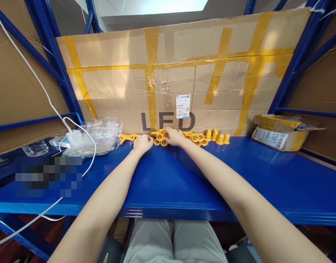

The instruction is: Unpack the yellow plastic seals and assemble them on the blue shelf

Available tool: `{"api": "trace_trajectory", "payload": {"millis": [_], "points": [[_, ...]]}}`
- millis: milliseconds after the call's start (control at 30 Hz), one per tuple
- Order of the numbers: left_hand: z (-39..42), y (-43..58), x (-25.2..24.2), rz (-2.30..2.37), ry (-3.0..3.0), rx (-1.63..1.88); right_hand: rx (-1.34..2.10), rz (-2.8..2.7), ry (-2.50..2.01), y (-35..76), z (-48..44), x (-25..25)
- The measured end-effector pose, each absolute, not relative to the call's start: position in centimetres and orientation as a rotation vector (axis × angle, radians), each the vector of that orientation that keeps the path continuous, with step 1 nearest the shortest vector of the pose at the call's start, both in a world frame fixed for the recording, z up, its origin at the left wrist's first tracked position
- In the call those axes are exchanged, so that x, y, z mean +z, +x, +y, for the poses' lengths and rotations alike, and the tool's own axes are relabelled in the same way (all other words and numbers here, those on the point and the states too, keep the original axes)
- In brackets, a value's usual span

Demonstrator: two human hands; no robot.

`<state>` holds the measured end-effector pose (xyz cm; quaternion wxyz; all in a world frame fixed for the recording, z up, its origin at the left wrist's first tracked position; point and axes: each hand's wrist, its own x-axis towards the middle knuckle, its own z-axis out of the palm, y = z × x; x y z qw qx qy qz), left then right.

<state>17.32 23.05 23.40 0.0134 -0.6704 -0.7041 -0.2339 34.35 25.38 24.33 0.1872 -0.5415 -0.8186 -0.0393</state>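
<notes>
Both arms reach to the back of the blue table. My left hand (143, 144) is closed beside yellow parts with metal spirals (125, 138); what its fingers hold, if anything, is hidden. Just right of it, my right hand (173, 137) rests over a pile of yellow round cups (195, 138), its fingers bent onto the pieces at the pile's left side. Whether it grips one cannot be made out. Several yellow cups (220, 138) stand separately at the right end of the row, against the cardboard.
Behind the row rises a taped cardboard sheet (115, 87). Bubble wrap (104, 133) and a white cable (94, 153) lie on the blue table (168, 182) at left. An opened cardboard box (278, 133) sits at right. Blue shelf posts flank both sides.
</notes>
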Motion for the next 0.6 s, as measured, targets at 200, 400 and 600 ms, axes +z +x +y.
{"api": "trace_trajectory", "payload": {"millis": [200, 400, 600], "points": [[23.1, 17.2, 23.3, -2.175, -2.119, -0.660, -0.200, -2.024, -1.454, 40.8, 25.1, 25.5], [23.4, 17.3, 22.7, -2.097, -2.129, -0.631, -0.275, -1.437, -1.723, 51.0, 24.8, 23.2], [23.7, 17.5, 21.9, -1.981, -2.198, -0.605, -0.188, -1.362, -2.131, 54.3, 24.4, 21.2]]}}
